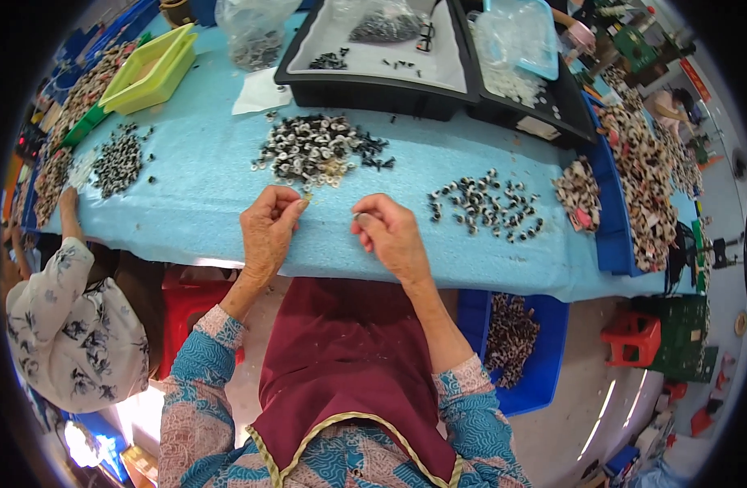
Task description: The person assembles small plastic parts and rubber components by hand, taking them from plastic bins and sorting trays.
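My left hand (269,232) is closed in a pinch over the near side of the blue-covered table, with a small yellowish piece (308,197) at its fingertips. To its right my right hand (396,237) is curled, thumb against fingers; a tiny dark-grey bit shows there, too small to name. Just beyond both hands lies a pile of small white rings (304,150), with small black pegs (373,150) at its right edge. Loose black-and-white pieces (487,203) are spread on the cloth right of my right hand.
A black tray (373,102) and a second black bin (536,126) stand at the back. Yellow-green baskets (150,73) sit far left, near a co-worker's hand (68,200). A blue crate (613,228) of small parts stands right; another blue bin (544,358) is below the table.
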A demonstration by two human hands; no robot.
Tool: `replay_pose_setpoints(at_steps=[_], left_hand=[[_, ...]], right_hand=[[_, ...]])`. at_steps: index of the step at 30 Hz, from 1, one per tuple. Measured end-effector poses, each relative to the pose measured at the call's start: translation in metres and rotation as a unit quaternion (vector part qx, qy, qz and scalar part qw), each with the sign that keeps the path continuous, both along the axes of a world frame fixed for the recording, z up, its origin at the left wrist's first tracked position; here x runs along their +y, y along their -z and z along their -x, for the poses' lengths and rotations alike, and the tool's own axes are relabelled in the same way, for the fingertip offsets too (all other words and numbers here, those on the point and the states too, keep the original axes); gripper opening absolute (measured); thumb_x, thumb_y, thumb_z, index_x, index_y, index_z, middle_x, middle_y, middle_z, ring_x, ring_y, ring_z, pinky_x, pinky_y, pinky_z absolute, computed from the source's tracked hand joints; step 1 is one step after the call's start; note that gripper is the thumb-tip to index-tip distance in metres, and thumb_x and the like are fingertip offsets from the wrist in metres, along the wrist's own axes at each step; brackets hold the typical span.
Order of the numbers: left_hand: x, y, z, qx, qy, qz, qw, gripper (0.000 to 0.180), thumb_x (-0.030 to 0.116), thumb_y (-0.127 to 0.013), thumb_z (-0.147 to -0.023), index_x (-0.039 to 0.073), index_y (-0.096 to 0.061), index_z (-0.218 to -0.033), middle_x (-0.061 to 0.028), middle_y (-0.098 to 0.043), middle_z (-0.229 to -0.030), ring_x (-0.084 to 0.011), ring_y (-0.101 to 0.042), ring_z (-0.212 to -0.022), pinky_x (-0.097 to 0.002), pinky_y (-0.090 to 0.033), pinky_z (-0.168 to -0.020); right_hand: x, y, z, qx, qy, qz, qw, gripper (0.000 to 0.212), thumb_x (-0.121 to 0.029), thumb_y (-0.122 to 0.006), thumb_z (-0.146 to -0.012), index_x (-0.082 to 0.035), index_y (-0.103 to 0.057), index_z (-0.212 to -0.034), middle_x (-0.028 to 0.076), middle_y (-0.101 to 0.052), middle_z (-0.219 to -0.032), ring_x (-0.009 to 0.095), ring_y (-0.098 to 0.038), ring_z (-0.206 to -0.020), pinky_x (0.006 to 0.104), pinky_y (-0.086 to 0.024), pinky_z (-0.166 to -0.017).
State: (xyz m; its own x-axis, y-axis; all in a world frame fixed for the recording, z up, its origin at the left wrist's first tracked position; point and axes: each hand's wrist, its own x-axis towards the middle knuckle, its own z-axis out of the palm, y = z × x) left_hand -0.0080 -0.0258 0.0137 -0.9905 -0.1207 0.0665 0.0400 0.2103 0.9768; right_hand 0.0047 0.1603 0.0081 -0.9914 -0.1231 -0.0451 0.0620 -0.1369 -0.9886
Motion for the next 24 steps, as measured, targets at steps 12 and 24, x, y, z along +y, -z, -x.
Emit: replay_pose_setpoints(at_steps=[12, 24], left_hand=[[0.003, 0.010, 0.003, 0.054, -0.008, -0.017, 0.998, 0.008, 0.007, -0.064, -0.078, 0.002, -0.058, -0.078, 0.0015, -0.054, -0.061, -0.0039, -0.048, -0.052, -0.0184, -0.039, -0.046], [-0.010, 0.012, -0.001, 0.034, -0.028, -0.173, 0.984, 0.004, 0.006, -0.059, -0.082, 0.003, -0.059, -0.085, 0.0005, -0.055, -0.067, -0.0052, -0.051, -0.054, -0.0185, -0.040, -0.044]], right_hand=[[0.070, -0.006, -0.025, 0.259, 0.088, -0.480, 0.833, 0.011, -0.007, -0.058, -0.076, -0.007, -0.061, -0.087, 0.012, -0.060, -0.073, 0.030, -0.059, -0.068, 0.0378, -0.047, -0.060], [0.002, -0.014, 0.036, 0.295, 0.117, -0.391, 0.864, 0.013, 0.000, -0.060, -0.073, -0.002, -0.063, -0.085, 0.012, -0.061, -0.081, 0.024, -0.060, -0.069, 0.0306, -0.047, -0.062]])
